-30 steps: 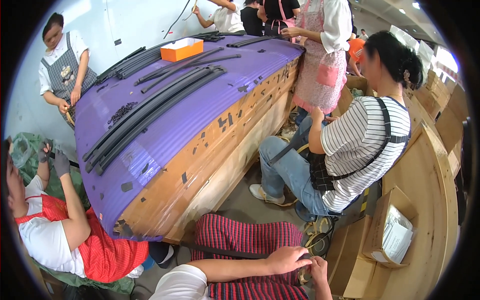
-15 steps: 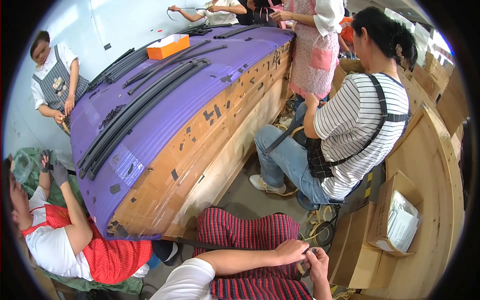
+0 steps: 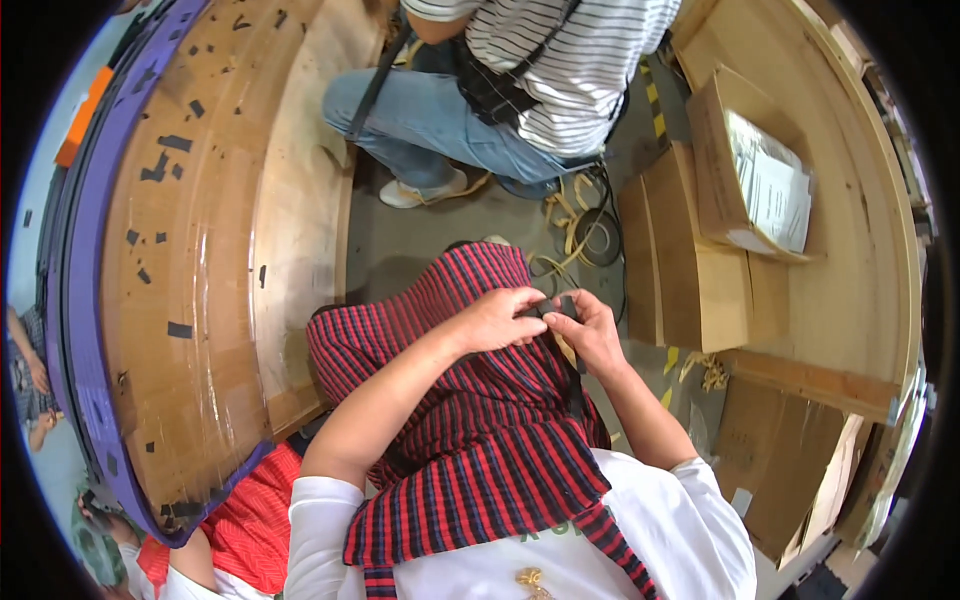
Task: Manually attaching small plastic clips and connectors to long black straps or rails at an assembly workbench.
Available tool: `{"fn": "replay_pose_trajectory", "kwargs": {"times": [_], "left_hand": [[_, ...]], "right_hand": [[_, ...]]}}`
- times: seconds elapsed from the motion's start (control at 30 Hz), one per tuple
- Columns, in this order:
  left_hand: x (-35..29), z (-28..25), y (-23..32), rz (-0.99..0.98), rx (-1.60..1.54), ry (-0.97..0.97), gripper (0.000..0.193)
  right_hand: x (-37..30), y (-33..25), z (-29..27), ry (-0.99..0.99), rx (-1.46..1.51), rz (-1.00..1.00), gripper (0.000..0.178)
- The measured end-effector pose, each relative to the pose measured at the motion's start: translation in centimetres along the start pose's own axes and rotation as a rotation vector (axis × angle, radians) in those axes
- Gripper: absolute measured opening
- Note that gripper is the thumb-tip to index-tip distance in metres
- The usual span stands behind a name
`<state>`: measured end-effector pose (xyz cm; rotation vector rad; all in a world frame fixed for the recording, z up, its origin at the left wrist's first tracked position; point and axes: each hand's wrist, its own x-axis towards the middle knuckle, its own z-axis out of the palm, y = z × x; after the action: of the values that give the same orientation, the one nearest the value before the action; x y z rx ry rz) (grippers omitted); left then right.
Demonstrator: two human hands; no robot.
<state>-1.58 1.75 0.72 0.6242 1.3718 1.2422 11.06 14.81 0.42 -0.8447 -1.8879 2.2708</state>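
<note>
Over my lap, my left hand [image 3: 503, 320] and my right hand [image 3: 592, 328] are close together, fingertips nearly meeting. Both pinch a short black strip [image 3: 557, 306], partly covered by my fingers. A dark band [image 3: 575, 392] runs down below them against the apron; whether it is part of the same strip cannot be made out. Under my hands lies my red-and-black striped apron [image 3: 440, 300], spread across my legs.
Left stands a tall carton-covered bench [image 3: 200, 260] with a purple edge [image 3: 90, 330]. Ahead sits a co-worker in jeans [image 3: 450, 130], holding a dark strip [image 3: 378, 90]. Right are cardboard boxes [image 3: 655, 250] and a wooden panel [image 3: 850, 180]. Yellow straps [image 3: 572, 235] litter the floor. A red-clad person [image 3: 250, 520] is lower left.
The view has swung down and to the right, so my hands appear higher and the purple tabletop is mostly out of sight. Both hands remain together on the black strip.
</note>
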Motion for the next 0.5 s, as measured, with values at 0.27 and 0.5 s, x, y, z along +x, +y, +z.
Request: {"fn": "replay_pose_trajectory", "kwargs": {"times": [0.27, 0.5], "left_hand": [[-0.1, 1.8, 0.4, -0.128, 0.083, 0.162, 0.051], [0.2, 1.4, 1.3, -0.22, 0.114, 0.164, 0.049]], "right_hand": [[-0.2, 0.3, 0.2, 0.006, -0.007, -0.059, 0.022], [1.5, 0.6, -0.5, -0.065, -0.194, -0.272, 0.026]]}}
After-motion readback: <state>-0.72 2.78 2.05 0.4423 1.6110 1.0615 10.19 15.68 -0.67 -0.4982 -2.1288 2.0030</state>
